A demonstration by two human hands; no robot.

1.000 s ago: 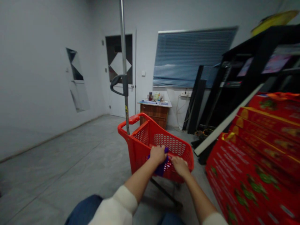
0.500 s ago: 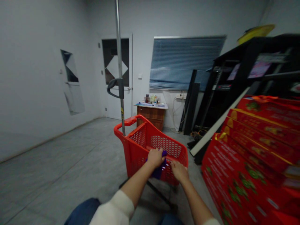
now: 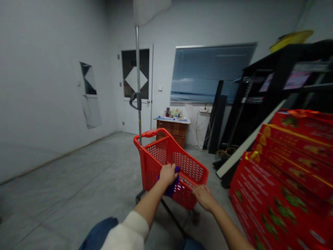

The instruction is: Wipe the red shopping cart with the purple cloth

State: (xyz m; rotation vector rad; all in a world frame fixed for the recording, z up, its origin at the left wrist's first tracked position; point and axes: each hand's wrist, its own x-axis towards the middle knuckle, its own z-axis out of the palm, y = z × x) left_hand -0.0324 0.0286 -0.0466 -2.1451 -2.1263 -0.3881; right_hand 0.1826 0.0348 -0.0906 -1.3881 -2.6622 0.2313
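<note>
Two hands are in view at the cart. The left hand [image 3: 168, 174] is closed around a purple fabric item [image 3: 172, 187], which hangs below the fist; the hand is at the near side of a red plastic shopping cart [image 3: 188, 166]. Whether the item lies inside the cart or against its outer wall cannot be determined. The right hand [image 3: 204, 197] is open, with its fingers extended, and lies at the cart's right near rim, apart from the left hand and holding nothing visible.

The cart has perforated walls and stands on a black wheeled frame [image 3: 171, 218] on a grey floor [image 3: 65, 180]. A steel pole [image 3: 138, 66] rises from the cart's far left corner and carries a grey loop handle [image 3: 135, 100]. A white sleeve [image 3: 125, 231] covers the left forearm near the elbow, and jeans [image 3: 99, 234] show at the lower edge of the view.

Stacked red cartons [image 3: 281, 187] with yellow trim stand to the right of the cart, just beyond the right hand's reach line. Behind them is a black rack [image 3: 283, 76]. Farther off, a wooden table [image 3: 173, 129] carrying small items stands against the far wall, below a tilted-looking window blind [image 3: 213, 73] and beside a door [image 3: 136, 114].
</note>
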